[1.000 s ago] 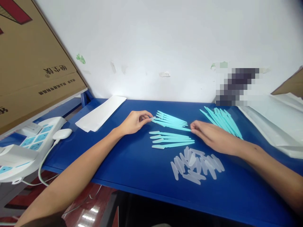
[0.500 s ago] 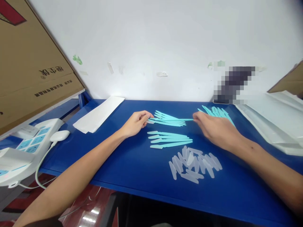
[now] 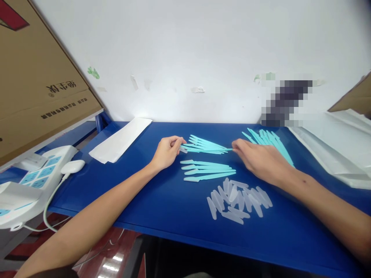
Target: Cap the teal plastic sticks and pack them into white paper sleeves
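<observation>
My right hand (image 3: pixel 259 159) pinches the handle end of a turquoise eyebrow razor (image 3: pixel 227 149), which lies level across other razors. At its other end, my left hand (image 3: pixel 166 153) is closed on a small clear blade cap (image 3: pixel 183 149). My fingers partly hide where cap and blade end meet. Behind and below the held razor is a fanned group of turquoise razors (image 3: pixel 199 139). Nearer me, several capped razors (image 3: pixel 208 171) lie side by side. Loose translucent caps (image 3: pixel 239 200) are heaped in front of my right forearm.
More turquoise razors (image 3: pixel 268 138) lie beyond my right hand. White paper sheets (image 3: pixel 121 139) rest at the left and plastic bags (image 3: pixel 333 143) at the right of the blue table (image 3: pixel 162 204). A power strip (image 3: pixel 43 173) and cardboard box (image 3: pixel 43 69) stand at far left.
My right hand has shifted slightly left and down with the razor. My left hand has moved only a little, and the cap is still at its fingertips.
</observation>
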Demonstrator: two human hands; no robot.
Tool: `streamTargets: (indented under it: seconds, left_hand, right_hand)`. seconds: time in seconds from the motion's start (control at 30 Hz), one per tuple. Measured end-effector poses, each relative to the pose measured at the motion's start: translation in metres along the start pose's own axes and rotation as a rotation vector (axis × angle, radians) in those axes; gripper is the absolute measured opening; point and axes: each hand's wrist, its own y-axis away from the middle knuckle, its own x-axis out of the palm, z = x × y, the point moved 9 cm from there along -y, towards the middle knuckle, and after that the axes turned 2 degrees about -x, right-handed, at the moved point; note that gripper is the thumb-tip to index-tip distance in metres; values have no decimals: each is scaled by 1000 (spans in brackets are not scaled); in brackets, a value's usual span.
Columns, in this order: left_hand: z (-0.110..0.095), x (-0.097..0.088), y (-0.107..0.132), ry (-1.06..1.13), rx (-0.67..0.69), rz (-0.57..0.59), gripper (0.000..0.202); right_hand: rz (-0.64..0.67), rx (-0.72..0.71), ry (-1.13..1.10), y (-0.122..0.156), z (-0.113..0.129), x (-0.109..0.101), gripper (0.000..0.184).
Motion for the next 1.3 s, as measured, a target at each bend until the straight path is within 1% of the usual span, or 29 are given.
streamTargets:
  seconds: [0.3, 0.5, 0.63, 0.73, 0.9, 1.1, 1.2, 1.3]
  left_hand:
    - [1, 4, 2, 74, -47, -2, 36]
    - [3, 2, 2, 118, -70, -51, 32]
    - [2, -4, 4, 109, -89, -122, 29]
    - [0, -9, 6, 107, -94, -161, 29]
    - [3, -11, 6, 127, -121, -178, 33]
    - [4, -7, 5, 167, -104, -158, 44]
    - [0, -4, 7, 170, -86, -144, 43]
    - [-9, -3, 10, 138, -14, -132, 40]
  right_hand:
    - [11, 4, -2, -1, 3, -1, 29]
    - [12, 9, 48, -1, 9, -2, 29]
    - [-33, -13, 87, 0, 14, -6, 29]
    - [-35, -21, 111, 0, 15, -5, 30]
    - [-56, -27, 145, 1, 15, -6, 31]
    - [-66, -17, 131, 1, 16, -7, 33]
    - [-74, -33, 100, 1, 21, -7, 34]
    - [-85, -76, 28, 1, 30, -6, 35]
